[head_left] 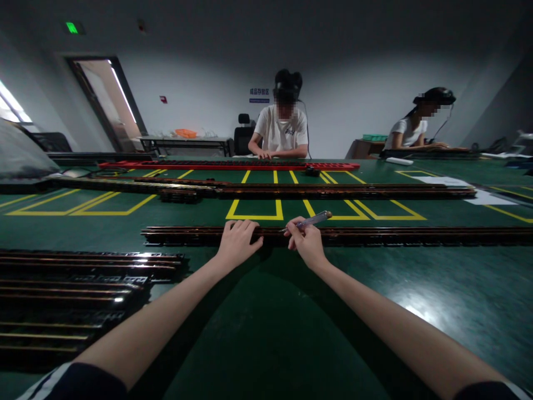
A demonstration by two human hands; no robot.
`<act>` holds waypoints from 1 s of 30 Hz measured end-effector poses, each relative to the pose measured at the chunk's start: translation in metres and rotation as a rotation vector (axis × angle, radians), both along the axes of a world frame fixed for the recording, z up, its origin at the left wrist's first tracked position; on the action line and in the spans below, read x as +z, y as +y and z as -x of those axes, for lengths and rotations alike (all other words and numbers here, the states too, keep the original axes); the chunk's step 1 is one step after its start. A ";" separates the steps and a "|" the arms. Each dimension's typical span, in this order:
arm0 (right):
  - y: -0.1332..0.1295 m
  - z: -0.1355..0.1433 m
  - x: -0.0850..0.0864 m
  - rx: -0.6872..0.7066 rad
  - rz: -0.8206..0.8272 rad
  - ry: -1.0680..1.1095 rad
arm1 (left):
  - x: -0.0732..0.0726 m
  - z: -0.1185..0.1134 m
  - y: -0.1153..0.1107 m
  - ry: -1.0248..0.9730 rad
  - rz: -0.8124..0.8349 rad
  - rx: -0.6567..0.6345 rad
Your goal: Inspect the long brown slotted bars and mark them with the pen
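A long dark assembly of rails lies across the green table in front of me. My left hand rests on it with the fingers spread over its top and the thumb apart. To the right, my right hand pinches a slim pen-like tool. The tool's tip points left and down at the top of the rails, between my hands; whether it touches cannot be made out. Its thicker end sticks up to the right.
Several dark rail bundles lie at the left. Farther back are another long rail bundle, a red rack and white papers. Two people sit beyond, one opposite, one at the right.
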State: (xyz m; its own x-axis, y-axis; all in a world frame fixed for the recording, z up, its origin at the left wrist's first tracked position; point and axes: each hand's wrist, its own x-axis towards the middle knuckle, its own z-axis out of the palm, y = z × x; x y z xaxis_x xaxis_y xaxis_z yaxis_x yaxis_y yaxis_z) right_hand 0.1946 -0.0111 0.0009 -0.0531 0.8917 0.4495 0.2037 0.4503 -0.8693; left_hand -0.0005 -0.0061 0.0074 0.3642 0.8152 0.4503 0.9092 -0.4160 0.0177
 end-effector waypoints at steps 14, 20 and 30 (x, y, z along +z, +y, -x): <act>-0.003 0.004 0.003 -0.008 -0.030 0.037 | -0.002 0.003 0.000 -0.031 -0.030 -0.018; -0.002 0.003 0.002 -0.002 -0.021 0.032 | -0.003 0.004 0.001 -0.020 -0.019 -0.020; 0.000 0.004 0.003 0.032 0.020 -0.009 | -0.002 0.005 0.002 -0.011 0.009 -0.046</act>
State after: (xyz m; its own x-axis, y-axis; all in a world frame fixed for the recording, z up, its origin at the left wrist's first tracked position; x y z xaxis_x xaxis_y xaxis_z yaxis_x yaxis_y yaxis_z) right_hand 0.1909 -0.0115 0.0037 -0.0855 0.8981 0.4314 0.1976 0.4396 -0.8762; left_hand -0.0060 -0.0037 0.0049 0.3960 0.8021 0.4470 0.8890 -0.4567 0.0320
